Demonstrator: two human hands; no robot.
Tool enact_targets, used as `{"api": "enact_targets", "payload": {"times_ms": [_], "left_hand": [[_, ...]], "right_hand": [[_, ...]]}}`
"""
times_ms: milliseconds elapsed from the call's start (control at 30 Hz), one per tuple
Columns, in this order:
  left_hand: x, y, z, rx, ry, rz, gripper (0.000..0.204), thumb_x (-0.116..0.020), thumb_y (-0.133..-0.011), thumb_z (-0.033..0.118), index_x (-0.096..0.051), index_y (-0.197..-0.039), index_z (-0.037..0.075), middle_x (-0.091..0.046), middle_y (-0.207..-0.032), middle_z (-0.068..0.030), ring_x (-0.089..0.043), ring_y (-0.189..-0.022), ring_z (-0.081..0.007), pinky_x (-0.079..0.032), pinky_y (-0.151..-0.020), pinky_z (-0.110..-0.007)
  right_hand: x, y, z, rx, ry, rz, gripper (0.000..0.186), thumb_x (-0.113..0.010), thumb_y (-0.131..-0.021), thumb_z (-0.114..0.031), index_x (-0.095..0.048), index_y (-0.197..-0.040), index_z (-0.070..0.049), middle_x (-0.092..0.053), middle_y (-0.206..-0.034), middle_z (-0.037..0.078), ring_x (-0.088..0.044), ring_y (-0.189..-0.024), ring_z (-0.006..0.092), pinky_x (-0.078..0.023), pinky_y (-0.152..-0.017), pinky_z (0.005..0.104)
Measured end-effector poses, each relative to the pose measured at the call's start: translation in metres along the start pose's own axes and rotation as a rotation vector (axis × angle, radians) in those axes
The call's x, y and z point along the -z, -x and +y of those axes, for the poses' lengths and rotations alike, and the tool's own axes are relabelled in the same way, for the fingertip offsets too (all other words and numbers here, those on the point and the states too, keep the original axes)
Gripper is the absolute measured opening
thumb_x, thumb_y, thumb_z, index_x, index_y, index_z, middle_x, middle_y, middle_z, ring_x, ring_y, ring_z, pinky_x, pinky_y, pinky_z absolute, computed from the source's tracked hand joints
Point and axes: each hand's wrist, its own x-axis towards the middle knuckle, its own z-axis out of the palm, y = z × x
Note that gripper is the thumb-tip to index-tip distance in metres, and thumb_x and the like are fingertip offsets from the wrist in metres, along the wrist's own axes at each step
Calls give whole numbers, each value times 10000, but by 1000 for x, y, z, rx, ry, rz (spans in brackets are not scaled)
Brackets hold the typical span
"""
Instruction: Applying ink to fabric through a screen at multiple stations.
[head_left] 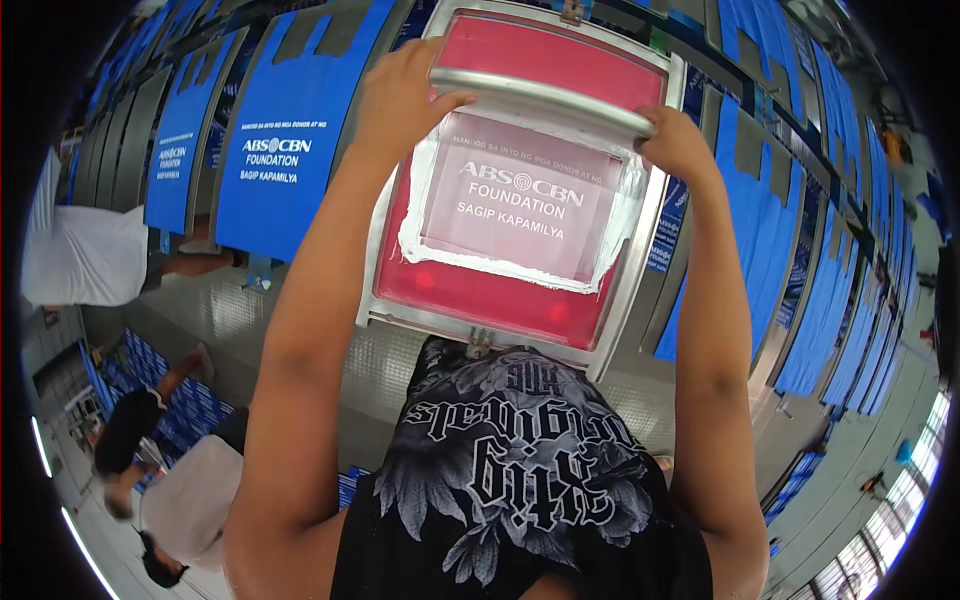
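A metal screen-printing frame (373,305) with red mesh (540,45) lies before me; its pale centre shows printed lettering, with white ink smeared around the sides and lower edge. A long silver squeegee (540,92) spans the upper part of the screen. My left hand (398,95) grips the squeegee's left end, thumb at the bar. My right hand (675,140) has its fingers closed on the right end.
Rows of boards with flat blue bags (270,200) line both sides, more bags (745,230) at the right. A person in white (85,255) stands at the left; other people (185,500) are at the lower left over grey flooring (230,330).
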Motion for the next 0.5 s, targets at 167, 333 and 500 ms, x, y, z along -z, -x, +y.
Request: {"api": "enact_targets", "payload": {"times_ms": [167, 333, 500], "left_hand": [[26, 184, 54, 386, 561, -885, 362, -607, -845, 337, -633, -894, -21, -623, -735, -157, -625, -750, -278, -484, -717, -377], [-24, 324, 95, 869, 1115, -1170, 456, -581, -872, 448, -646, -826, -1, -602, -681, -23, -542, -613, -111, -453, -596, -271], [-25, 328, 100, 669, 1256, -1074, 404, -547, -917, 372, -611, -793, -8, -516, -669, 44, -431, -649, -46, -391, -587, -228]], "right_hand": [[1, -30, 20, 22, 89, -83, 491, -600, -623, -104, -623, -1113, -86, -627, -1017, 215, -606, -968, 342, -477, -867, 389], [-8, -41, 2, 72, 41, -135, 532, -634, -612, -120, -603, -1138, -54, -626, -1046, 197, -593, -991, 346, -456, -893, 379], [-27, -47, -25, 74, 145, -10, 526, -557, -638, -92, -599, -1162, -72, -601, -1130, 188, -575, -1039, 337, -451, -915, 392]]}}
